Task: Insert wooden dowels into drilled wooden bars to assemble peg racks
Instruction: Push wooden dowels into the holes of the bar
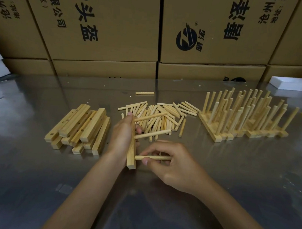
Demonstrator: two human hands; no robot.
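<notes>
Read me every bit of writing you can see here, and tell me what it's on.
"有限公司": left cardboard box, printed sideways.
"(西区)": same box, smaller print.
"P头盔": same box, large; its start is cut off.
"唐": right cardboard box, large; the neighbouring characters are cut off.
"®": beside the round logo on that box.
Small print elsewhere on the boxes: too blurred to read.

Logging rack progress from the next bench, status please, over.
Left hand grips bar, two dowels in. Right hand pinches third dowel at the bar's near hole. Nothing in the way.
</notes>
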